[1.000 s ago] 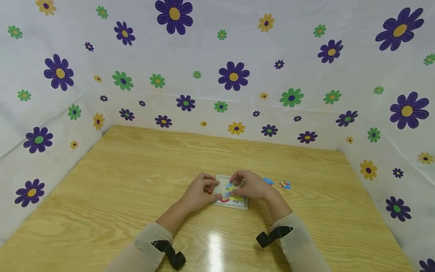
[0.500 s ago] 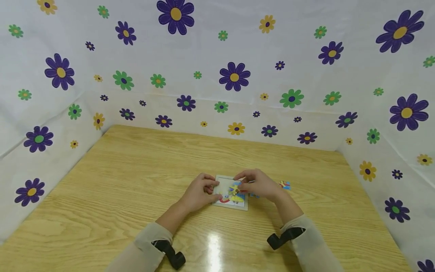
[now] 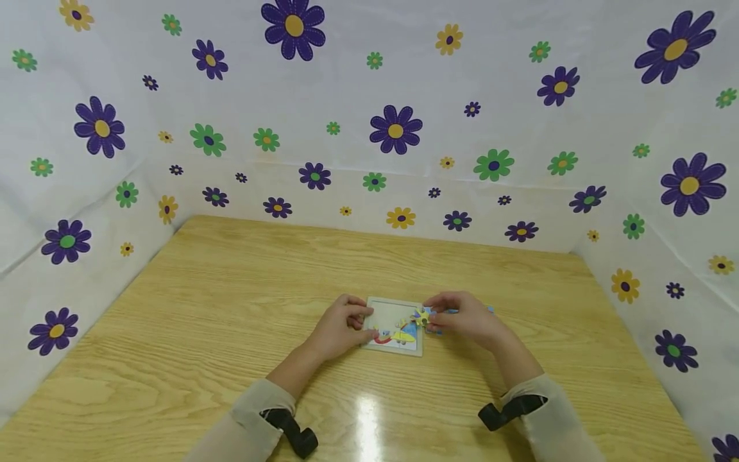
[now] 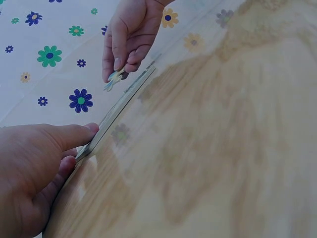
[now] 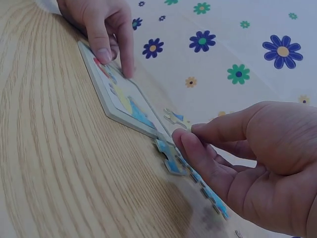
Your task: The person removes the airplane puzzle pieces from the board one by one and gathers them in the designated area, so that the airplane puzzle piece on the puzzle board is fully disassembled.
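A square jigsaw puzzle board [image 3: 394,301] with a pale frame lies on the table, its lower part filled with a yellow, red and blue picture. My left hand [image 3: 339,326] grips the board's left edge between thumb and fingers, seen closely in the left wrist view. Just off the right edge, my right hand [image 3: 466,317] pinches a yellow and blue puzzle piece [image 3: 423,317]. In the right wrist view that piece [image 5: 176,119] is raised and tilted above the board's corner. Loose blue puzzle pieces [image 5: 169,157] lie on the table beneath this hand, partly hidden by it in the head view.
The wooden table [image 3: 231,282] is bounded at the back and sides by white cloth [image 3: 346,83] printed with flowers. Black straps with a small mount [image 3: 512,410] sit on both sleeved wrists.
My right hand has moved right, from over the board to beyond its right edge, with the yellow piece in its fingers. My left hand stays on the board's left edge.
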`<state>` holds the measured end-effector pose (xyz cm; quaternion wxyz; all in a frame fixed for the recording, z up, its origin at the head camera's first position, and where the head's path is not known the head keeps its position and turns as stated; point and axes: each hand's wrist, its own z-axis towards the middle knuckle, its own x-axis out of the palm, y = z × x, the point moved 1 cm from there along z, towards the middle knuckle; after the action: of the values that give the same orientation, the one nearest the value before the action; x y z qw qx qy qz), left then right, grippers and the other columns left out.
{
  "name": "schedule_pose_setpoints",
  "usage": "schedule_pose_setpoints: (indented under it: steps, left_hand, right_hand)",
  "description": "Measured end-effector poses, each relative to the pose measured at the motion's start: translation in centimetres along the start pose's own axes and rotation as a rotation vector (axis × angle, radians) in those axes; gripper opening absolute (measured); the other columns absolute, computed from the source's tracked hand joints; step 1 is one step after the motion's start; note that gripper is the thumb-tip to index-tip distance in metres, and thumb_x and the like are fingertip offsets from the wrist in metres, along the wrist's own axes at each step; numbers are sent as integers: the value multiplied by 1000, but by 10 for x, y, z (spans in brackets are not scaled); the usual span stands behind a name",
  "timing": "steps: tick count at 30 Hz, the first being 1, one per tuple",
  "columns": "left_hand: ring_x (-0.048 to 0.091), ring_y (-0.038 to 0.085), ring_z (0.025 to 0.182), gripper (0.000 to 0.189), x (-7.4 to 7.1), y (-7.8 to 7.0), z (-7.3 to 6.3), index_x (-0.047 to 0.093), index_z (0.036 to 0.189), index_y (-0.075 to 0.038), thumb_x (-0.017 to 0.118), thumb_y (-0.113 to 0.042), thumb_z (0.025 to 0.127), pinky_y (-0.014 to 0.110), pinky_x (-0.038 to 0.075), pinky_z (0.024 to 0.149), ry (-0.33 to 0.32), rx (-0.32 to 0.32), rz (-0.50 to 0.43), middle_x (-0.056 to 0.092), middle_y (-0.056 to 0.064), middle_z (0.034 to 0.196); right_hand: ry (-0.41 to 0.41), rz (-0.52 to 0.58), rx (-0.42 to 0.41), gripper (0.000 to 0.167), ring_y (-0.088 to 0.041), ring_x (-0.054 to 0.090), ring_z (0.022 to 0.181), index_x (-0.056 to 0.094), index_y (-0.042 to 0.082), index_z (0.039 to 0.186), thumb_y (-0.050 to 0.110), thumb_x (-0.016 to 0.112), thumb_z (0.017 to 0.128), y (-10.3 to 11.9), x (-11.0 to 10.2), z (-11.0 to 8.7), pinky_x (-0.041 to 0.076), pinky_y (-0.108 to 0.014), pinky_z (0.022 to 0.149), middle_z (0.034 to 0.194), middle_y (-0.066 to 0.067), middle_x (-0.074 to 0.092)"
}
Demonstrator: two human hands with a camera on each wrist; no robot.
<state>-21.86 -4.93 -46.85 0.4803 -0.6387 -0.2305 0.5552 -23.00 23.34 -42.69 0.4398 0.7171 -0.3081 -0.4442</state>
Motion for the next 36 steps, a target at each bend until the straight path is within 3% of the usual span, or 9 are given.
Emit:
schedule_pose_setpoints:
  steps: [12,21,29,36]
  left_hand:
    - [55,12,87,41,2,2,1,71,118,-2,83,-18,83,20,51,77,-5,7,2,54,7,123]
    - [55,12,87,41,1,4,1,70,119,-1,83,-19,83,20,51,76,-1,6,-5,54,8,123]
    - [55,12,87,41,2,4,1,70,119,-1,83,-18,83,20,51,76,-3,14,-2,54,7,124]
    - [55,12,89,43,1,2,0,70,120,-2,83,-20,84,21,51,78,3,-4,5,54,7,124]
  right_hand:
    - [-64,-10,60,34,-15,67,85,57,-12,121,9,66,97,-8,-22,-27,60,-27,77,97,-12,61]
    - [-137,2,101,29,-14,69,77,59,-13,115,7,67,96,-19,-22,-31,60,-28,72,93,-13,66]
    - [-247,-196,144,30,-13,64,68,67,-7,105,15,77,88,-10,-14,-36,56,-27,63,84,-9,64]
    - [-266,-273,158,27,-13,63,68,70,-5,103,17,77,89,-8,-12,-38,52,-26,61,85,-8,68]
